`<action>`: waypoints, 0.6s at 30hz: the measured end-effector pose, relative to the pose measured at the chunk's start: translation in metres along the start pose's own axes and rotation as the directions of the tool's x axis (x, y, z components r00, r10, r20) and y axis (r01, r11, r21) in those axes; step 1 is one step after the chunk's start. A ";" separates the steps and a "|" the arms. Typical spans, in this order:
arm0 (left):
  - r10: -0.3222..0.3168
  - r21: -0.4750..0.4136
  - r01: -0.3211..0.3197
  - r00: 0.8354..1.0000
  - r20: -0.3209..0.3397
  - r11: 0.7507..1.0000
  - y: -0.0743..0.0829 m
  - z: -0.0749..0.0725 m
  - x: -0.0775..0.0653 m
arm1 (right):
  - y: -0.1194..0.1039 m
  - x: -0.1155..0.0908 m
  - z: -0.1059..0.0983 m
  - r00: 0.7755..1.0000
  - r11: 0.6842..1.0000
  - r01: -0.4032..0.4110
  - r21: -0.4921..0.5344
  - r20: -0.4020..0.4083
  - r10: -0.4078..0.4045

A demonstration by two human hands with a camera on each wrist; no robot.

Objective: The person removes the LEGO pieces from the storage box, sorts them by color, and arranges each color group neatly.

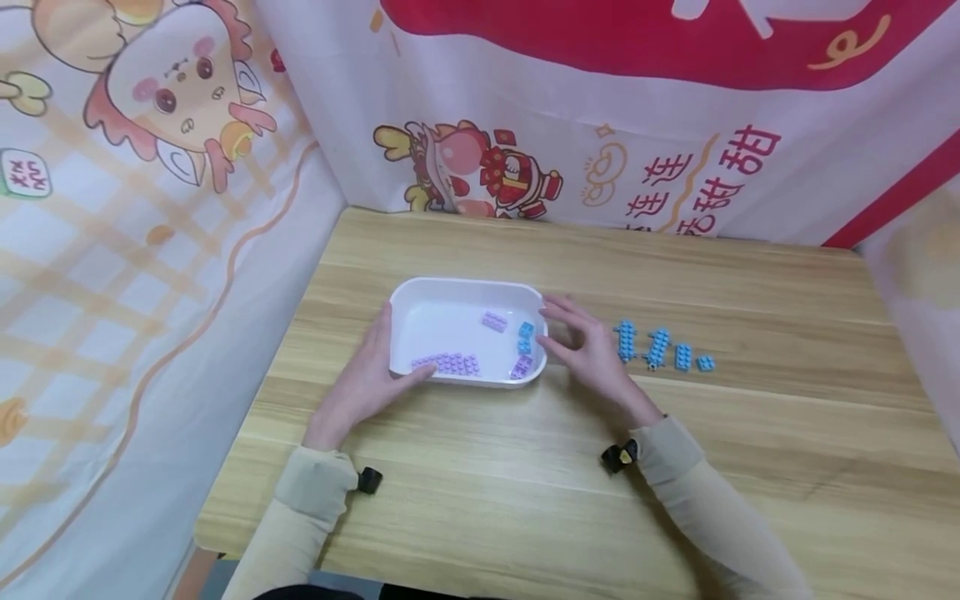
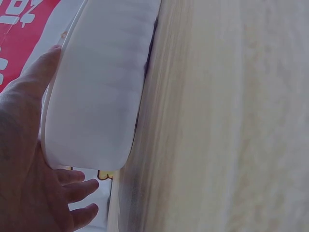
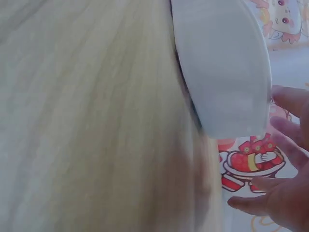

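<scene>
A white plastic tray [image 1: 450, 287] rests on the wooden table. Its left end is in my left hand [image 1: 363, 387], with the thumb over the near rim and the fingers along the end wall. In the left wrist view, that hand [image 2: 36, 140] wraps the tray's corner [image 2: 96, 96]. My right hand [image 1: 592, 350] has spread fingers, the tips at the tray's right end; the right wrist view shows its fingers [image 3: 289, 101] beside the wall. Inside lie a row of light purple bricks [image 1: 456, 364], another light purple brick [image 1: 494, 321], blue bricks [image 1: 526, 340] and a darker purple brick [image 1: 521, 367].
Right of my right hand, blue brick pieces stand in a row: two long ones [image 1: 626, 341] [image 1: 657, 347] with small parts sticking out, a shorter brick [image 1: 682, 357] and a small one [image 1: 705, 363]. Printed cloth [image 1: 315, 83] hangs behind the table [image 1: 465, 467] and on its left.
</scene>
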State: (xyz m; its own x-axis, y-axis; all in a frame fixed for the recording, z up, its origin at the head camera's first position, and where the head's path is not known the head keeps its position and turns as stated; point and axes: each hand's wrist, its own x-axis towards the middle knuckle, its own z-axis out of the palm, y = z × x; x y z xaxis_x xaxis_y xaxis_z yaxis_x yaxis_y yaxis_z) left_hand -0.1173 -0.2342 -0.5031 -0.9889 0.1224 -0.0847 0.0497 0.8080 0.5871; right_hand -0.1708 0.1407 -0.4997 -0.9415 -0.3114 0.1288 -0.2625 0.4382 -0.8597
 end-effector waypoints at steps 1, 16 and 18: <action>-0.001 -0.002 0.001 1.000 0.001 1.000 0.000 0.001 0.000 | -0.001 0.001 0.000 1.000 1.000 -0.013 0.000 0.008 0.013; -0.013 -0.013 0.013 1.000 0.010 1.000 -0.003 0.002 -0.002 | -0.035 0.030 0.019 0.969 0.931 0.002 -0.365 0.232 0.089; -0.010 -0.015 0.010 1.000 0.008 1.000 -0.003 0.002 -0.002 | -0.039 0.033 0.020 0.956 0.912 -0.032 -0.409 0.253 0.147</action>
State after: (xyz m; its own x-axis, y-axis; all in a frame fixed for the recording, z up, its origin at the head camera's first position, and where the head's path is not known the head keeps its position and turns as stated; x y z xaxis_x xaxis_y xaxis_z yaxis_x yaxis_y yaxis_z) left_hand -0.1153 -0.2354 -0.5061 -0.9881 0.1190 -0.0971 0.0376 0.8006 0.5980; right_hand -0.1880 0.0967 -0.4719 -0.8855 -0.4466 -0.1280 -0.2957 0.7543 -0.5862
